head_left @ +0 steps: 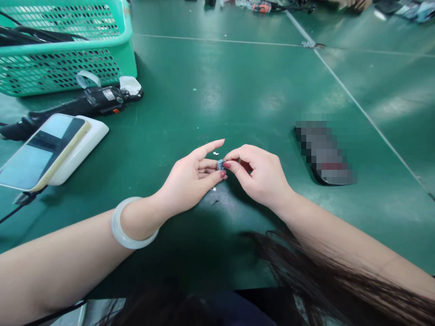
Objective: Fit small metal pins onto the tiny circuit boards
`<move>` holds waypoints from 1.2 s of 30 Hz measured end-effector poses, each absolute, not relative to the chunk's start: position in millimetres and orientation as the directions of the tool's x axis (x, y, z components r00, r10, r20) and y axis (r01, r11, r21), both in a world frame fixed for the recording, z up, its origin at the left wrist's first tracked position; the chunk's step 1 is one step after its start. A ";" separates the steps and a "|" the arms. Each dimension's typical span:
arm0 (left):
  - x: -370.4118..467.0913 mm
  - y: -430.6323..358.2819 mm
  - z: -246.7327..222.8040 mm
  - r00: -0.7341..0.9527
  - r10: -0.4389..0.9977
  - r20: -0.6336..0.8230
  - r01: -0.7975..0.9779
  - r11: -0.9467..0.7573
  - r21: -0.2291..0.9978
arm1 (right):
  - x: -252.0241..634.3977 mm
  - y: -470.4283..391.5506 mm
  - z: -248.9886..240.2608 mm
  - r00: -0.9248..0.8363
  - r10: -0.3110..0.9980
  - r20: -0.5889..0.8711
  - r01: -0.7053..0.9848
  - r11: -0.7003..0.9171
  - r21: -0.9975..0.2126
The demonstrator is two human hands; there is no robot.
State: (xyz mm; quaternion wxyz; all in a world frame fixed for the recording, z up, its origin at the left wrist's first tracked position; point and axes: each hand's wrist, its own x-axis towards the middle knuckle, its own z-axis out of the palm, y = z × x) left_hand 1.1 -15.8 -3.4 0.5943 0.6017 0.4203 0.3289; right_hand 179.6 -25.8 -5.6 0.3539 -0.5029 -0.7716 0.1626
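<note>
Between my hands, just above the green table, is a small blue-grey part with dark spots; its exact kind is too small to make out. My left hand grips it between thumb and fingers, with the index finger stretched out above. Thumb and index finger of my right hand pinch at the part's right side. Whether those fingertips hold a separate piece cannot be seen. Tiny white scraps lie on the table close to the fingers.
At the upper left stands a green plastic basket with black cables. Before it lies a black handheld tool. A phone rests on a white block at the left. To the right is a blurred dark object. Hair hangs at lower right.
</note>
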 end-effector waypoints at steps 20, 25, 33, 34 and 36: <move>1.8 -9.7 -4.9 0.334 0.916 -0.224 -0.111 0.275 0.955 | 222.7 -13.2 5.7 -0.388 0.917 0.088 0.821 0.388 -0.419; 3.3 -9.0 -4.1 0.300 0.924 -0.237 -0.115 0.281 0.953 | 220.2 -10.7 0.3 -0.391 0.920 0.014 0.838 0.362 -0.408; 4.7 -8.0 -2.4 0.314 0.911 -0.267 -0.070 0.302 0.951 | 214.6 -7.4 -5.1 -0.379 0.917 0.122 0.807 0.392 -0.441; 5.0 -8.1 -2.2 0.316 0.911 -0.266 -0.082 0.305 0.949 | 213.2 -8.5 -5.1 -0.373 0.914 0.161 0.798 0.404 -0.447; 5.8 -8.2 -1.6 0.325 0.907 -0.268 -0.108 0.317 0.942 | 209.5 -11.8 -4.6 -0.355 0.899 0.256 0.779 0.436 -0.452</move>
